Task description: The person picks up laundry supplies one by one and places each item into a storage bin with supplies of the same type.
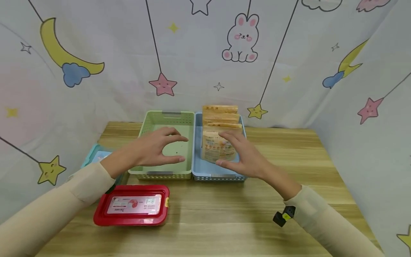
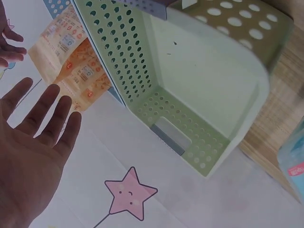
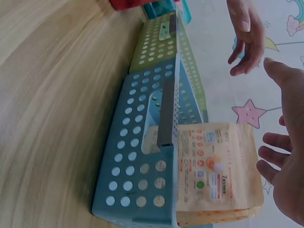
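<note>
My left hand (image 1: pixel 158 147) hovers over the green basket (image 1: pixel 167 115), its fingers spread from the thumb and holding nothing. That basket has only tiny dark specks on its floor. To its right stands a blue basket (image 1: pixel 200 170) with several tan pouches (image 1: pixel 218 144) upright in it. My right hand (image 1: pixel 242 153) is held above the blue basket, in front of the nearest pouch, fingers and thumb apart. In the right wrist view a gap shows between the right hand (image 3: pixel 285 147) and the pouches (image 3: pixel 218 166), and it grips nothing.
A red-lidded box (image 1: pixel 133 205) sits on the wooden table (image 1: pixel 218 221) in front of the green basket. Left of the baskets, partly behind my left arm, is a teal-rimmed container (image 1: pixel 96 155). A patterned cloth (image 1: pixel 199 53) hangs behind and at both sides.
</note>
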A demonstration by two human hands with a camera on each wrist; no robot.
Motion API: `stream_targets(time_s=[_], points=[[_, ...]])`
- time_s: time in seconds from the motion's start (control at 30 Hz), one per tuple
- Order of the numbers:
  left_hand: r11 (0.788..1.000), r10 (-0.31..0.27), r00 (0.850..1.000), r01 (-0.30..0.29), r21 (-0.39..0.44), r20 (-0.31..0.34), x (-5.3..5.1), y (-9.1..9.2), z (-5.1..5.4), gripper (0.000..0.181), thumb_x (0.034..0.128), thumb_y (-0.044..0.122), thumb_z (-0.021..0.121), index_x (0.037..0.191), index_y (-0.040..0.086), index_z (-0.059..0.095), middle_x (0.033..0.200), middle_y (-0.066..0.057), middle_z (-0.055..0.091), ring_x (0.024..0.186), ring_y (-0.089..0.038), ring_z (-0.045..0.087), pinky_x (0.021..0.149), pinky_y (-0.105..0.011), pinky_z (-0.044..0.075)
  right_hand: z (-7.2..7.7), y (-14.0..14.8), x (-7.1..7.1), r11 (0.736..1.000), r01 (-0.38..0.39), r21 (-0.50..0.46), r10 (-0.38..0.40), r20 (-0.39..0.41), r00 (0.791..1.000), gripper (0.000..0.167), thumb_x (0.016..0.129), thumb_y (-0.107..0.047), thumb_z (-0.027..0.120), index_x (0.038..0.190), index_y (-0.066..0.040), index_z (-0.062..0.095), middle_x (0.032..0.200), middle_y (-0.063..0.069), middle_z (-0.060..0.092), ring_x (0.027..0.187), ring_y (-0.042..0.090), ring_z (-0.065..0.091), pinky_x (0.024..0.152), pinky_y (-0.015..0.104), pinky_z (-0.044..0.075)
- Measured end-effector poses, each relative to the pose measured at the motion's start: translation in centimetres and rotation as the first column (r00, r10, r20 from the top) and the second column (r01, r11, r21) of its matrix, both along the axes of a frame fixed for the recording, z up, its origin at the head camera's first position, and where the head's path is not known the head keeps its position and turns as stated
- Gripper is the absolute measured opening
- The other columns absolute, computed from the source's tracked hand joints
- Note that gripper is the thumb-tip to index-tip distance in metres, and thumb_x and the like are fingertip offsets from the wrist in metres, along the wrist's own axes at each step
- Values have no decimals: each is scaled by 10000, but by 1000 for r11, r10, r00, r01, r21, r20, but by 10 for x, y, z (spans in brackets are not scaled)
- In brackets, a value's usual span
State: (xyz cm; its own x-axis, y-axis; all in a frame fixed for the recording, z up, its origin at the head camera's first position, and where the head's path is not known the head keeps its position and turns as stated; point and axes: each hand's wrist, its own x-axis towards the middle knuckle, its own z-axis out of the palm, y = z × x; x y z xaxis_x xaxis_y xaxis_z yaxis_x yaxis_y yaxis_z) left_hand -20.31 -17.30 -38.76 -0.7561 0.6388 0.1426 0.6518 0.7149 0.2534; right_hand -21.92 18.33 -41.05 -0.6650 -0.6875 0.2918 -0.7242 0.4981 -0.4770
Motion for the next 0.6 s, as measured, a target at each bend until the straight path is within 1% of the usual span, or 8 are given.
stream_targets(time_s=[0.13, 0.2, 0.27, 0.37, 0.47, 0.53, 0.6], points=[[1000, -7, 1000, 7, 3, 15, 6, -3, -1, 644, 964, 669, 660, 1434, 229, 668, 1319, -7, 654, 1223, -226, 616, 1010, -498, 546, -4, -6, 5, 1000, -22, 7, 22, 13, 1000, 852, 980, -547, 718, 1636, -113, 391, 1601, 90, 449, 1454, 301, 446, 1093, 607, 456], [1000, -1, 1000, 1, 7, 21, 8, -7, -3, 626, 963, 659, 671, 1414, 225, 683, 1291, 8, 664, 1202, -215, 626, 998, -491, 553, -6, -12, 7, 999, -35, -11, 35, 9, 999, 823, 987, -557, 704, 1616, -108, 422, 1580, 86, 475, 1435, 291, 466, 1084, 586, 468], [1000, 4, 999, -4, 12, 39, 9, -11, -4, 596, 961, 637, 689, 1389, 222, 700, 1242, 33, 678, 1155, -189, 644, 971, -469, 564, -8, -17, 9, 998, -41, -45, 42, 18, 999, 769, 988, -531, 714, 1584, -112, 466, 1551, 75, 504, 1386, 269, 509, 1054, 550, 500], [1000, -1, 995, -1, 24, 95, 10, -16, -5, 542, 955, 596, 720, 1339, 214, 729, 1153, 78, 697, 1055, -155, 672, 892, -422, 584, -11, -25, 12, 993, -58, -104, 63, 46, 997, 673, 986, -445, 742, 1528, -111, 523, 1481, 72, 559, 1298, 245, 573, 988, 479, 548], [1000, -20, 987, 19, 12, 161, 13, -19, -2, 505, 945, 582, 733, 1291, 215, 751, 1095, 115, 710, 964, -114, 686, 810, -358, 587, -15, -33, 16, 987, -77, -138, 89, 83, 993, 622, 980, -375, 764, 1500, -114, 545, 1396, 67, 596, 1225, 204, 609, 946, 373, 572], [999, -36, 978, 38, -4, 204, 15, -19, 0, 502, 943, 598, 726, 1264, 213, 759, 1077, 126, 713, 932, -94, 682, 784, -331, 586, -17, -37, 18, 983, -90, -158, 107, 102, 989, 613, 978, -344, 776, 1493, -103, 548, 1350, 54, 614, 1201, 189, 624, 934, 329, 579], [998, -47, 971, 55, -29, 234, 18, -17, 2, 515, 941, 632, 711, 1241, 217, 763, 1062, 138, 709, 918, -76, 672, 777, -308, 579, -19, -40, 21, 978, -95, -184, 119, 127, 985, 607, 975, -318, 788, 1486, -92, 555, 1328, 42, 632, 1185, 186, 636, 923, 298, 582]])
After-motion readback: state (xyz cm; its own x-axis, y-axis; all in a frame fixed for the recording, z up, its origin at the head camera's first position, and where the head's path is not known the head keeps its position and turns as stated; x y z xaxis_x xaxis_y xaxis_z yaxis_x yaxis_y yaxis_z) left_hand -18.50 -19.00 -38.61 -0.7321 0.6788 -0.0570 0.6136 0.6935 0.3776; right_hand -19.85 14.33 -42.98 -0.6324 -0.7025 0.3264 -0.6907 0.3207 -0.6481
